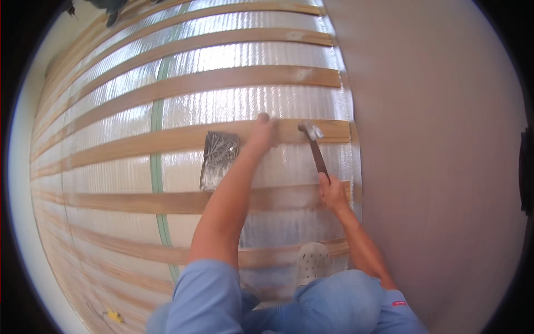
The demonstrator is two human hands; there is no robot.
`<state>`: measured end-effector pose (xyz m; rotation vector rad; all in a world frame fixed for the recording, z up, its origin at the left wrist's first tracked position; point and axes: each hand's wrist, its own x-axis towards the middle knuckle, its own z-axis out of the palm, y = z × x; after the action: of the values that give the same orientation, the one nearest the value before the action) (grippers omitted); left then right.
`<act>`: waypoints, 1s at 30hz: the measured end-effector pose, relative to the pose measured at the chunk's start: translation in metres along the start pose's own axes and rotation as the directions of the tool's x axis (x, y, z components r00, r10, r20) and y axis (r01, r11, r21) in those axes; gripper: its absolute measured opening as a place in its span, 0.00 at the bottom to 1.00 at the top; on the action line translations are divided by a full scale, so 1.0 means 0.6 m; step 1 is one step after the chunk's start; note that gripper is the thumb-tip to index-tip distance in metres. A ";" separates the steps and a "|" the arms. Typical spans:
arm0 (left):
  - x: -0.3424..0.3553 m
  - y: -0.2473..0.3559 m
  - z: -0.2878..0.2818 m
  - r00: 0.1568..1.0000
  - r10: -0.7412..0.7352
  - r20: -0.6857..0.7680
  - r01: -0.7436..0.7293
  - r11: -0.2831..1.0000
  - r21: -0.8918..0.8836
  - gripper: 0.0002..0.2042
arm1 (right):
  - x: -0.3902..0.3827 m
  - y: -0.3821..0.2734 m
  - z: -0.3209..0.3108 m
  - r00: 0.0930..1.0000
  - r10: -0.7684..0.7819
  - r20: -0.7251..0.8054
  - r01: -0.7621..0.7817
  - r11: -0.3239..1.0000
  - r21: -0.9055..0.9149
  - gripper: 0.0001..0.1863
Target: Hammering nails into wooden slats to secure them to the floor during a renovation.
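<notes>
My right hand [334, 193] is closed around the dark handle of a hammer [318, 156]. The hammer's head lies over a wooden batten [286, 131], near the batten's right end. Farther left, my left hand [263, 133] is over the same batten, smeared by motion, so its fingers and anything in them cannot be made out. Beside my left forearm stands a dark open box of nails [220, 157], partly on the batten and partly on the silvery sheet [183, 170]. My forearm hides part of the box's right side.
Several parallel battens [245, 75] cross the silvery sheeting, with a green tape strip [156, 142] running across below them. A plain wall [434, 161] rises on the right. My perforated clog [312, 260] is near the lower battens. A small yellow object [115, 316] lies lower left; another person's shoe [113, 18] shows top left.
</notes>
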<state>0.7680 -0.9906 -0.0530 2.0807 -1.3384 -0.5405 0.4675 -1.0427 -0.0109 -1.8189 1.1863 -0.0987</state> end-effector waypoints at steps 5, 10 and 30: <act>-0.015 0.009 -0.026 0.999 0.004 -0.036 -0.005 1.000 -0.020 0.28 | -0.076 -0.167 -0.054 0.888 -0.415 -0.199 0.454 0.723 0.520 0.36; 0.005 0.028 -0.032 0.999 -0.041 0.012 0.042 0.995 -0.091 0.33 | -0.020 -0.033 0.002 0.616 -0.536 -0.577 0.756 0.609 0.240 0.35; -0.003 0.020 -0.020 0.996 0.059 -0.072 -0.062 0.997 -0.043 0.30 | -0.032 -0.028 0.015 0.722 -0.560 -0.407 0.691 0.554 0.463 0.29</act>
<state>0.7668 -0.9898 -0.0357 1.9973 -1.3322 -0.4634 0.4732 -1.0208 0.0040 -1.5805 0.4581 -1.0076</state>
